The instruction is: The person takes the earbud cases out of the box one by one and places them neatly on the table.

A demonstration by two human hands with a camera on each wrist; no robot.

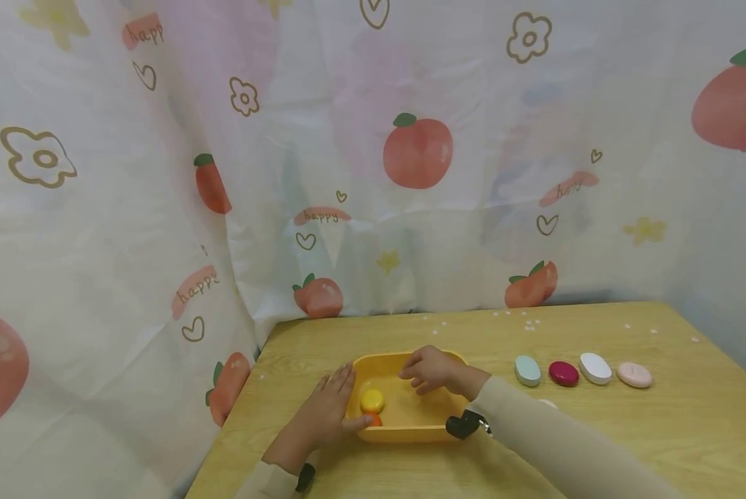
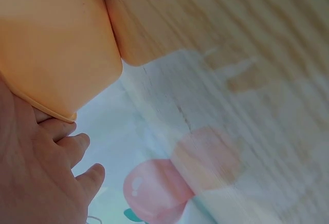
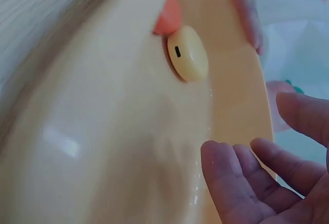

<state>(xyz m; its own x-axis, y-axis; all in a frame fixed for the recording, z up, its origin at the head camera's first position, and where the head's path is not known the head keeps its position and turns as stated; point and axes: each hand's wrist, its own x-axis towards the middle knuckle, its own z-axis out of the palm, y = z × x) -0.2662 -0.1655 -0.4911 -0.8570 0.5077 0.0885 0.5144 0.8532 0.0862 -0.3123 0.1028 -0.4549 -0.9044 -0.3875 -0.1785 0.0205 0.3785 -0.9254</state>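
Note:
A yellow-orange plastic tray (image 1: 413, 435) stands on the table. My left hand (image 1: 323, 416) rests along its left rim, fingers straight and thumb reaching over the near corner. Inside, at the left end, lie a glossy yellow rounded case (image 1: 373, 400) and an orange-red piece (image 1: 374, 420), side by side. A small dark slot shows on the yellow case (image 3: 187, 54) in the right wrist view. Over the tray's right half hovers my right hand (image 1: 438, 372), its fingers loosely bent around nothing. The left wrist view shows the tray's outer wall (image 2: 61, 44) beside the left fingers.
To the tray's right, a mint (image 1: 527, 371), a crimson (image 1: 563, 373), a white (image 1: 595, 369) and a pink rounded piece (image 1: 634, 375) form a row. Another pale piece (image 1: 548, 403) is mostly behind the right sleeve. White specks dot the table's far part; a printed curtain (image 1: 360, 263) hangs behind.

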